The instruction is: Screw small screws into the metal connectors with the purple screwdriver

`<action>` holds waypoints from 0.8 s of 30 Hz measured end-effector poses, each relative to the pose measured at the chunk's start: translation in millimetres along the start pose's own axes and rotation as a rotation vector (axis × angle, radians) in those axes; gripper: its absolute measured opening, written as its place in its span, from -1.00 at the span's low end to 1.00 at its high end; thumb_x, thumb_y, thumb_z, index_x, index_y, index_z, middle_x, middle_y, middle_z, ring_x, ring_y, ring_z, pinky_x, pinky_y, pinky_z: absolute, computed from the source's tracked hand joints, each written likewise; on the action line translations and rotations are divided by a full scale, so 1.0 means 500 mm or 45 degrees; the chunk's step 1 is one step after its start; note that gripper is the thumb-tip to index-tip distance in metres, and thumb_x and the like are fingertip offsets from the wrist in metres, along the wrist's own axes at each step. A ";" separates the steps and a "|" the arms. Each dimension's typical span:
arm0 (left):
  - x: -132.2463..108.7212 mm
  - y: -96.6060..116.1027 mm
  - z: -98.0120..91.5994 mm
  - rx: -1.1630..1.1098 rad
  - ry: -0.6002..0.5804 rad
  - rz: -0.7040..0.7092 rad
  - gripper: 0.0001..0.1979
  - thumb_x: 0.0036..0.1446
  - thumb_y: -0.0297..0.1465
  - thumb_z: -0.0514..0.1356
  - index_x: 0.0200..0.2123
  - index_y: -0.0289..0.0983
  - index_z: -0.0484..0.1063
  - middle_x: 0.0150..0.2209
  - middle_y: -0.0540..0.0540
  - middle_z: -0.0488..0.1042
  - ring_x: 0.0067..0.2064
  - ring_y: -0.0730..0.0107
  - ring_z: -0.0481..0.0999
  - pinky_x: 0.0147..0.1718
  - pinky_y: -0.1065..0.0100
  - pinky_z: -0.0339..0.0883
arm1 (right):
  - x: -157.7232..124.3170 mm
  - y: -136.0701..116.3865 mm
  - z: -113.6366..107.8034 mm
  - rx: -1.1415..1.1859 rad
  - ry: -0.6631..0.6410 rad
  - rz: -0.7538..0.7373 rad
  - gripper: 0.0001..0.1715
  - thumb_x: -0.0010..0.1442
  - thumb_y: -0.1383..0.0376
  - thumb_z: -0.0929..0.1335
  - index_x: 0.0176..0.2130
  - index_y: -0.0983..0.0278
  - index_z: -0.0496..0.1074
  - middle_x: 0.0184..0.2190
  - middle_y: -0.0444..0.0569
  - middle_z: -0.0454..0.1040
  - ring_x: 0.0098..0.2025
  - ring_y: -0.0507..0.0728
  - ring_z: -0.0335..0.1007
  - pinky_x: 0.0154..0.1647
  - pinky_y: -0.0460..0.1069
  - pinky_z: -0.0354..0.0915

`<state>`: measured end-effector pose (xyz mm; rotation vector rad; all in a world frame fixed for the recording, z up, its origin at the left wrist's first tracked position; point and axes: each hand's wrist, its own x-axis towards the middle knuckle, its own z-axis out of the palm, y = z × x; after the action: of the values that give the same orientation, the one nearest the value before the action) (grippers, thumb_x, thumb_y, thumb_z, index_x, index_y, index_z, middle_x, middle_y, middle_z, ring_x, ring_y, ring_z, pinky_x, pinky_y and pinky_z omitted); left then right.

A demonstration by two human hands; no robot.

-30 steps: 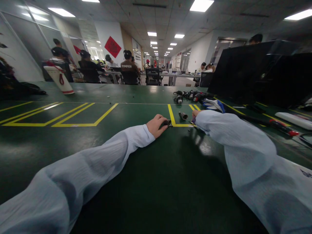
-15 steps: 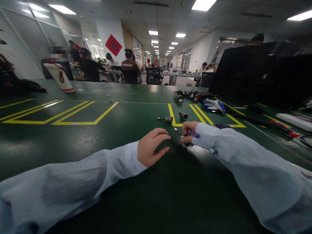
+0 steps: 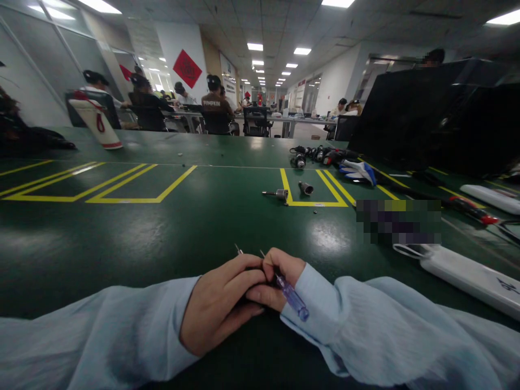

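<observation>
My left hand (image 3: 225, 303) is curled closed near the front of the table, its fingertips meeting my right hand (image 3: 278, 273). A metal piece with a thin shaft (image 3: 238, 249) pokes out beyond my left fingers; its body is hidden between the hands. Closed in a pinch, my right hand holds a small screwdriver (image 3: 296, 301) with a clear purple handle, which points back toward me. Farther out on the green table (image 3: 195, 227) lie a cup-shaped metal piece with a shaft (image 3: 278, 194) and a second metal cup (image 3: 305, 188) on its side.
Corded black tools (image 3: 319, 156) and a blue-white glove (image 3: 358, 172) lie at the back right. A red-black tool (image 3: 473, 208), a white bar-shaped object (image 3: 471, 276) and a large black box (image 3: 426, 119) are on the right. A white cup (image 3: 99, 122) stands far left; people sit beyond.
Both hands have come back toward me and together. The metal piece my right hand was at by the yellow lines is now between them. The screwdriver has stayed in my right hand.
</observation>
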<state>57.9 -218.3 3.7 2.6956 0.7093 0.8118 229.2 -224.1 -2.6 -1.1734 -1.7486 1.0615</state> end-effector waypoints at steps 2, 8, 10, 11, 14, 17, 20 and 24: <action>0.000 -0.004 0.000 0.048 -0.040 0.003 -0.71 0.08 -0.42 0.05 -0.09 -0.24 0.28 -0.11 -0.17 0.35 -0.16 0.33 0.40 -0.25 0.37 0.40 | -0.005 0.001 0.004 0.103 0.010 -0.015 -0.58 -0.21 0.15 0.43 -0.54 0.26 0.12 -0.67 -0.30 0.12 -0.64 -0.11 -0.05 -0.65 -0.17 -0.06; -0.007 -0.025 0.006 0.157 0.058 0.135 -0.72 0.12 -0.43 0.01 -0.07 -0.21 0.29 -0.10 -0.13 0.40 -0.09 0.34 0.41 -0.17 0.36 0.41 | -0.009 0.017 0.014 0.164 -0.023 -0.053 -0.64 -0.15 0.20 0.40 -0.50 0.26 0.13 -0.63 -0.28 0.18 -0.64 -0.11 -0.04 -0.65 -0.17 -0.04; -0.008 -0.029 0.006 0.163 0.069 0.183 -0.71 0.12 -0.45 0.01 -0.06 -0.23 0.29 -0.09 -0.13 0.41 -0.05 0.35 0.39 -0.12 0.36 0.39 | -0.008 0.027 0.018 0.223 -0.025 -0.063 -0.66 -0.14 0.22 0.40 -0.49 0.25 0.13 -0.61 -0.26 0.19 -0.62 -0.10 -0.01 -0.63 -0.17 0.01; -0.007 -0.030 0.005 0.159 0.067 0.203 -0.72 0.12 -0.46 0.01 -0.07 -0.25 0.29 -0.10 -0.13 0.41 -0.04 0.35 0.39 -0.09 0.36 0.38 | -0.007 0.032 0.020 0.274 -0.029 -0.069 -0.66 -0.13 0.22 0.39 -0.47 0.25 0.12 -0.59 -0.25 0.21 -0.61 -0.10 0.03 -0.61 -0.16 0.05; -0.006 -0.032 -0.002 0.153 0.066 0.269 -0.72 0.13 -0.46 0.01 -0.07 -0.27 0.31 -0.12 -0.14 0.44 -0.03 0.35 0.39 -0.05 0.34 0.36 | -0.005 0.047 0.025 0.436 -0.016 -0.094 -0.65 -0.11 0.22 0.39 -0.43 0.23 0.10 -0.40 -0.12 0.36 -0.42 -0.01 0.32 -0.42 -0.10 0.24; -0.007 -0.036 -0.009 0.207 0.009 0.269 -0.70 0.10 -0.46 0.06 -0.06 -0.26 0.31 -0.11 -0.15 0.44 -0.03 0.33 0.39 -0.07 0.33 0.37 | -0.004 0.054 0.021 0.545 0.018 -0.082 -0.63 -0.10 0.20 0.39 -0.42 0.22 0.10 -0.12 0.04 0.36 0.00 0.12 0.27 -0.09 0.02 0.23; -0.013 -0.038 -0.013 0.216 -0.057 0.275 -0.68 0.11 -0.49 0.05 -0.04 -0.24 0.31 -0.10 -0.14 0.44 0.02 0.31 0.35 -0.04 0.31 0.35 | -0.003 0.055 0.010 0.562 0.024 -0.036 -0.65 -0.06 0.17 0.38 -0.41 0.22 0.11 -0.09 0.07 0.36 0.05 0.13 0.22 -0.01 0.08 0.19; -0.018 -0.028 -0.013 0.175 -0.091 0.230 -0.63 0.17 -0.54 -0.10 -0.04 -0.16 0.32 -0.08 -0.08 0.43 0.09 0.29 0.26 0.04 0.22 0.26 | -0.003 0.053 0.000 0.489 0.079 -0.066 -0.73 0.01 0.17 0.34 -0.39 0.23 0.15 -0.13 0.07 0.39 -0.04 0.11 0.33 -0.06 0.07 0.23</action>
<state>42.3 -210.3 -0.3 2.9295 0.5292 0.7263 237.8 -219.5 -27.2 -0.9058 -1.4374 1.2482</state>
